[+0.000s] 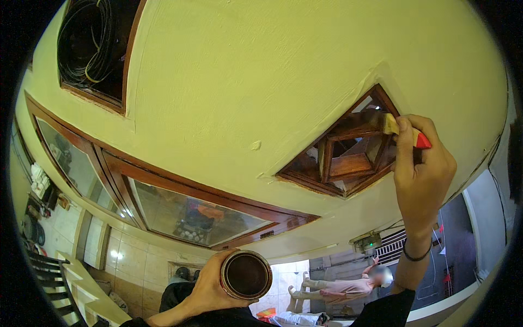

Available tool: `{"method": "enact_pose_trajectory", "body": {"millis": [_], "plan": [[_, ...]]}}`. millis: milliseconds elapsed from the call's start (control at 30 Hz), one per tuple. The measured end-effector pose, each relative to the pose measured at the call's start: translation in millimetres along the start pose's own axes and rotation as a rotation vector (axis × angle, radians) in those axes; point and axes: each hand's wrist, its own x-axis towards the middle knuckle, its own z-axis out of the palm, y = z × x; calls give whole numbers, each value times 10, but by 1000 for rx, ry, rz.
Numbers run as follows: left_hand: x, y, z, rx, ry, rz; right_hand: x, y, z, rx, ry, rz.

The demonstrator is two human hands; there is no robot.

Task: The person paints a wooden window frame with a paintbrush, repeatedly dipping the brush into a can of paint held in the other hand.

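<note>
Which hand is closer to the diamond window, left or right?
Right. The right hand is at the diamond window's right side, holding a brush. The left hand is farther, below and left of the window, holding a can.

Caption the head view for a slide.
Right hand holds a paintbrush at a wooden window frame; left hand grips an open can, dark brown inside.

Soft indoor light, glare on tiles (133, 255), fisheye-bent edges

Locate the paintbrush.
In the head view, right of centre, the paintbrush is in the right hand, against or just before the diamond-shaped wooden frame.
</note>
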Motion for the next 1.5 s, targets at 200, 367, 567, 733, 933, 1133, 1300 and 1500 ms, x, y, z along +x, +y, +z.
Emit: {"method": "enact_pose_trajectory", "body": {"millis": [200,367,567,733,933,1133,1300,1500], "plan": [[-8,-23,23,32,37,37,-321,26,-98,-406,-5,-302],[-43,-84,45,-35,50,15,-967,-115,-499,-427,50,-164],[54,42,101,-138,9,-40,-2323,77,-318,143,614,316],[123,187,111,19,-33,-23,-2681,-84,87,425,682,1041],[125,11,222,-25,-16,2,-2786,-202,351,462,468,737],[47,106,202,133,73,19,-2887,-295,574,598,463,742],[-150,18,240,117,79,39,-3454,-295,628,616,540,998],[-399,-4,568,131,133,12,-3757,-33,426,548,426,956]]}}
